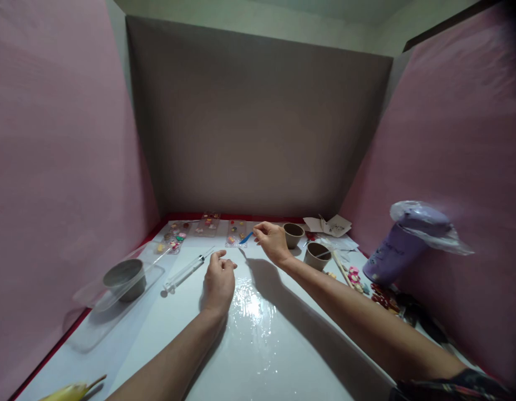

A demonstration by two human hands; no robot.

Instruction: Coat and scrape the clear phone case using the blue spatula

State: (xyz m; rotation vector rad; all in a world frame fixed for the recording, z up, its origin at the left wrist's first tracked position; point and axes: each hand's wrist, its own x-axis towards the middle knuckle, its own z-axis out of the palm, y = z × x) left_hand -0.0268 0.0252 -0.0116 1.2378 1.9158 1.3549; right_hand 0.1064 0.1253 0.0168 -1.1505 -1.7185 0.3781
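My right hand [271, 240] is pinched around the end of a small blue spoon [246, 238], held over the near end of a clear tray [236, 233] of small colourful pieces. My left hand [219, 283] is low over the white tabletop, its fingers loosely bent and apart, with nothing visible in them. Left of it lies a clear plastic syringe [185, 274], its tip pointing away from me. Two more clear trays with little charms, one at the back [208, 224] and one to the left [176, 236], lie beyond the syringe.
A grey cup [132, 281] stands in a clear plastic container at left. Two brown cups [293, 236] [317, 257] are at right, near a stick [342, 268], pink charms [354, 277] and a purple tumbler [402, 245]. A yellow fruit [68, 392] lies front left. Shiny wet patches [253, 306] cover the table's middle.
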